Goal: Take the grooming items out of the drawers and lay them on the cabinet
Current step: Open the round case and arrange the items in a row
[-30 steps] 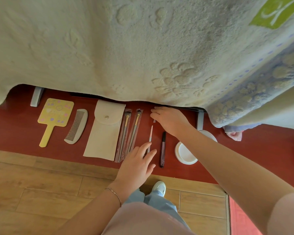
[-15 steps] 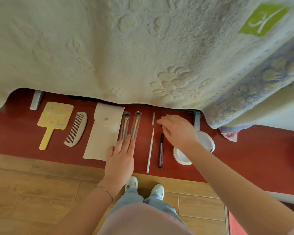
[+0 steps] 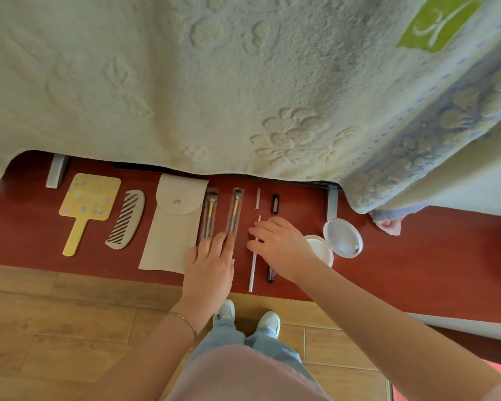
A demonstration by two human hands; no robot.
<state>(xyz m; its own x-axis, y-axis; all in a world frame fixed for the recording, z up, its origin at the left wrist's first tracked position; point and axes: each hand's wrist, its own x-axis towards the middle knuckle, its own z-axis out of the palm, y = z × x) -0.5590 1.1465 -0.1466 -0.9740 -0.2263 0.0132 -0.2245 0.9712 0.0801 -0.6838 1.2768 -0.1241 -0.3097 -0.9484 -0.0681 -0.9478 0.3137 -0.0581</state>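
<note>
On the red cabinet top lie, left to right, a yellow hand mirror, a grey comb, a beige pouch, two wrapped makeup brushes, a thin white pencil with its cap apart, a dark pen with its cap apart, and an open white compact. My left hand rests flat on the lower ends of both brushes. Fingers spread, my right hand lies over the pencil and pen; I cannot see it gripping either.
A cream embossed blanket with a blue flowered border hangs over the back of the cabinet and hides what is behind. Two grey brackets stand at the blanket's edge. Wood floor and my shoes are below.
My left hand moved from the pencil to the brushes and now lies flat on them. My right hand came down from the caps onto the pencil and pen. The dark cap now lies separate.
</note>
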